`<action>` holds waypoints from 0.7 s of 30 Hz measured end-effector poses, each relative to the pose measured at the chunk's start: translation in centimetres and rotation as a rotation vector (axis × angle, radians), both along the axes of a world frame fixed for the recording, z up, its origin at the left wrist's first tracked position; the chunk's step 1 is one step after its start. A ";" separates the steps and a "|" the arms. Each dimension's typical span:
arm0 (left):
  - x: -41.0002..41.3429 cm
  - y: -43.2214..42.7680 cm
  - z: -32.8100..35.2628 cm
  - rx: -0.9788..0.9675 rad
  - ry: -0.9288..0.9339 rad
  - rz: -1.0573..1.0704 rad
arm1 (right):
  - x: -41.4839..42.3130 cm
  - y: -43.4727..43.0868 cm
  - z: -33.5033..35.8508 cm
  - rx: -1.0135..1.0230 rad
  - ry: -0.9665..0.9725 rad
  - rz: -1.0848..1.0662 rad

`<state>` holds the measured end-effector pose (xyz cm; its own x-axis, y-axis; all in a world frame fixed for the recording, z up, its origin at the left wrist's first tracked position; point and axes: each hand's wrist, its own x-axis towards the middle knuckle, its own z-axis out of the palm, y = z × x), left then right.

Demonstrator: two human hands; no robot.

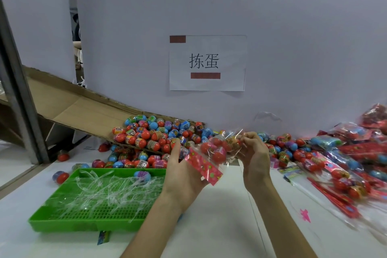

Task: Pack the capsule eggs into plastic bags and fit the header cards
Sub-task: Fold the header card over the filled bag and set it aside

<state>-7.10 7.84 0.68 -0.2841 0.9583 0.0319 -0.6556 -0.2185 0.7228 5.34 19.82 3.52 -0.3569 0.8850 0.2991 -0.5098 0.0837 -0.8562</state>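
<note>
Bag (217, 148) at frame centre, held above the white table (219, 216): clear crinkly film, glossy oval eggs inside, at least three red ones visible, exact count unclear. Header card (204, 165) on its lower-left end: flat red strip with dotted print, tilted down to the right. Left hand (184, 165) back to camera, thumb up, fingers curled under the card end, gripping it. Right hand (254, 159) curled, fingertips pinching the crumpled upper-right end of the film. Egg pile (155, 136) behind the hands: dozens of smooth two-tone capsules in red, blue and purple, spilling off one sloped cardboard chute (83, 107) at left. One green perforated plastic tray (83, 226) lower left, holding thin clear film strips (104, 190) and one blue-purple egg (142, 175). Packed bags (345, 163) heaped at right edge, blurred, uncountable. One paper sign (207, 63) on the grey wall.
</note>
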 end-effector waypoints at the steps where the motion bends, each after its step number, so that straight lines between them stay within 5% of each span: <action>1: 0.1 0.1 0.0 -0.054 0.046 0.008 | 0.1 0.1 0.0 0.010 -0.012 0.009; 5: 0.6 0.0 0.3 -0.182 0.173 -0.015 | 0.5 0.6 -0.1 0.096 -0.097 0.036; 9: 1.5 0.3 -0.1 -0.288 0.542 0.010 | 0.6 0.7 -0.1 0.171 -0.159 0.062; 21: 1.3 0.8 -0.8 -0.268 0.479 0.150 | 0.3 0.5 -1.2 0.478 -0.493 -0.012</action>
<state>-5.83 8.60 -0.16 -0.4315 0.9008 -0.0479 -0.2165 -0.0519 0.9749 5.62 20.28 2.37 -0.5428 0.7006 0.4633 -0.0673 0.5135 -0.8554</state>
